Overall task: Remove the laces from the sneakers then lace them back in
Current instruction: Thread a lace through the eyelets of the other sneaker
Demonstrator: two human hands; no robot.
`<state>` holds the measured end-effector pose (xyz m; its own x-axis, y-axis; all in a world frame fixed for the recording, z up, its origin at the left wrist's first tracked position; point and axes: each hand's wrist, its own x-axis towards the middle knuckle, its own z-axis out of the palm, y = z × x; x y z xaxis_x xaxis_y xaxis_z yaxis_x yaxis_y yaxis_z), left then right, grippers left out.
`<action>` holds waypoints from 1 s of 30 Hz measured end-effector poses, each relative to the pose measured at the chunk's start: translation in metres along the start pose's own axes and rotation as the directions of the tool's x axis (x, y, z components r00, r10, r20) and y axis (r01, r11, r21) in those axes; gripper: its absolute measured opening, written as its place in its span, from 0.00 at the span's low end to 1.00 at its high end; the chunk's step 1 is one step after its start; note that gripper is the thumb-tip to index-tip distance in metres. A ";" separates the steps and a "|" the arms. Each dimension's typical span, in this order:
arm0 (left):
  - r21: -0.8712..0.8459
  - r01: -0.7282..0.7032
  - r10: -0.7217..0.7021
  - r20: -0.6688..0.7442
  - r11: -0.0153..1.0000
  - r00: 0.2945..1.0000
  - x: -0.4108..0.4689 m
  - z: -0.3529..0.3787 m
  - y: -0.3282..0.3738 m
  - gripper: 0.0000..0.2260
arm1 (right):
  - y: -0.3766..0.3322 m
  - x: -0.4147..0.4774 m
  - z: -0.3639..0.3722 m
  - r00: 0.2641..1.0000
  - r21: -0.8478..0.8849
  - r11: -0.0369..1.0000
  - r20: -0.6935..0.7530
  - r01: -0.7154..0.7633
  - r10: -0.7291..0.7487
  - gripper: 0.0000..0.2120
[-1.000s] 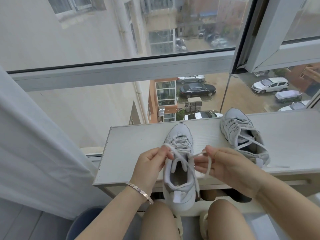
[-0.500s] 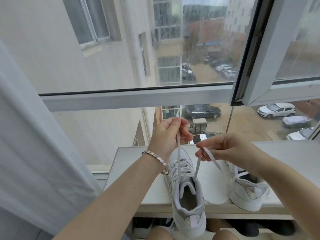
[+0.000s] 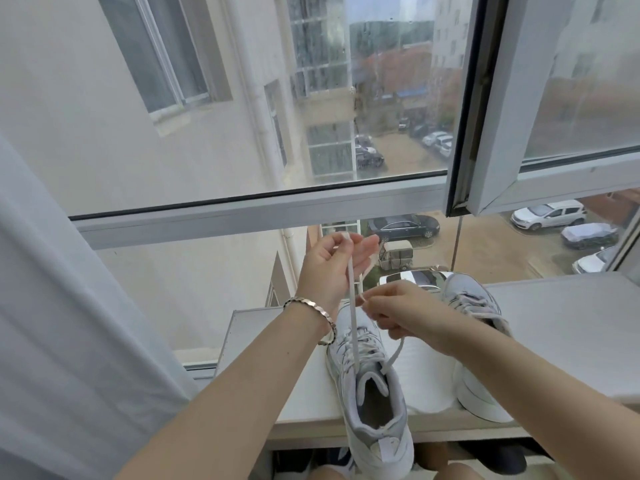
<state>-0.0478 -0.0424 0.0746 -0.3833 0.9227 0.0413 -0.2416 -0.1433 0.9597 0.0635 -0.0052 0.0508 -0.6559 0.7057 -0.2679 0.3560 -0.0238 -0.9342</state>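
Note:
A white and grey sneaker (image 3: 372, 407) lies on the white shelf (image 3: 568, 337), heel toward me and hanging over the front edge. My left hand (image 3: 332, 268) is raised above its toe and pinches one end of the white lace (image 3: 352, 323), pulled taut upward. My right hand (image 3: 398, 313) hovers just over the shoe's front and grips the other lace end, which loops down to the top eyelets. A second sneaker (image 3: 474, 348) sits to the right, partly hidden behind my right forearm, with its laces in place.
A large window (image 3: 311, 202) stands right behind the shelf, with an opened sash (image 3: 519, 188) at the upper right. A pale curtain (image 3: 69, 323) hangs at the left. My knees show under the shelf's front edge.
Both hands rose from the shoe's collar, drawing the two lace ends up. The left hand went highest and loosened its fingers; the right then dropped closer to the shoe. The camera tilted up.

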 end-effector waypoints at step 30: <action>0.511 0.034 -0.084 0.075 0.859 0.994 -0.039 -0.014 -0.055 0.10 | 0.022 -0.003 -0.009 0.942 -0.054 0.994 -0.320 0.092 -0.104 0.17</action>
<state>-0.0321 -0.0757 0.0159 -0.2935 0.9558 -0.0190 0.2346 0.0913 0.9678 0.0790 -0.0013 0.0334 -0.4419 0.8936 -0.0795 0.3294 0.0792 -0.9409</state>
